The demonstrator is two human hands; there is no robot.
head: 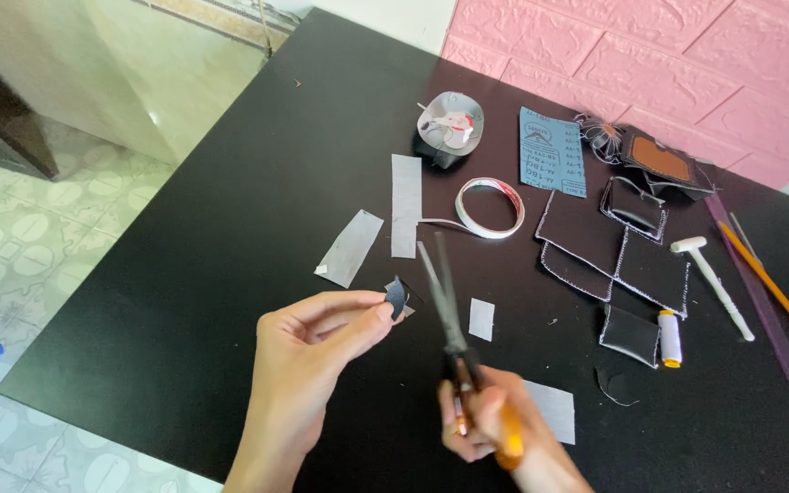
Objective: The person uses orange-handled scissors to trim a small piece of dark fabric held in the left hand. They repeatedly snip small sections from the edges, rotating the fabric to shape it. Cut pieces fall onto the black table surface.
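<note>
My left hand (308, 351) pinches a small dark leather scrap (396, 298) between thumb and forefinger, above the black table (230, 228). My right hand (486, 420) grips orange-handled scissors (445, 301) whose blades are parted and point up toward the scrap, just to its right. A small grey paper piece (481, 319) lies on the table beside the blades.
Grey paper strips (351, 246) (405, 204), a tape roll (490, 208), a round tin (450, 123), blue sandpaper (552, 152), stitched dark leather pieces (614, 256), a white thread spool (669, 338), a small white mallet (712, 285), a pencil (764, 276) and a purple ruler (760, 301) lie around. Tiled floor is at left.
</note>
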